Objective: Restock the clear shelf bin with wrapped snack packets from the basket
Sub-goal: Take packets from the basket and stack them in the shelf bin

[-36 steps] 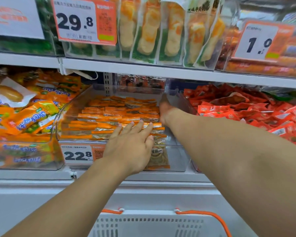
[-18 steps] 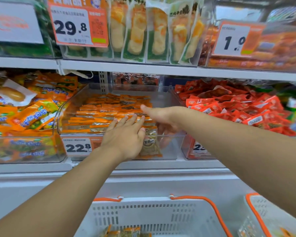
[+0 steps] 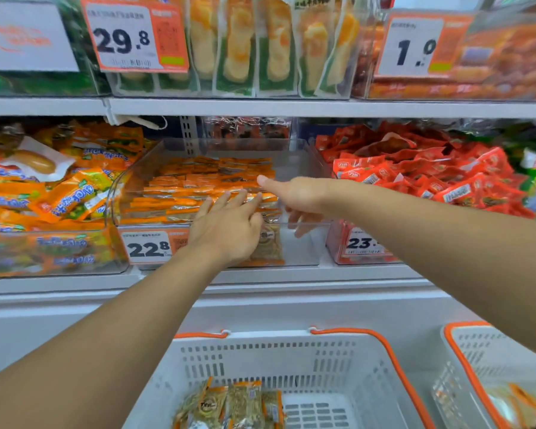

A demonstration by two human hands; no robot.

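The clear shelf bin (image 3: 304, 164) stands on the middle shelf, its left and middle part filled with rows of orange wrapped snack packets (image 3: 198, 187). My left hand (image 3: 226, 226) lies flat with straight fingers on the front packets, over the bin's front edge. My right hand (image 3: 294, 198) hangs inside the bin's bare right part, thumb out, fingers loosely bent downward and holding nothing. Below, the white basket (image 3: 291, 360) with orange handles holds a few more packets (image 3: 232, 404) at its bottom.
An orange candy bin (image 3: 44, 196) sits to the left and a red packet bin (image 3: 415, 168) to the right. Price tags read 22.8 (image 3: 149, 249) and 29.8. A second basket (image 3: 483, 366) stands at the lower right. The upper shelf (image 3: 291, 107) overhangs the bins.
My right hand has drawn back from the bin's rear toward its front right. The view has tilted down, bringing the basket and its packets into sight. My left hand stays on the packets.
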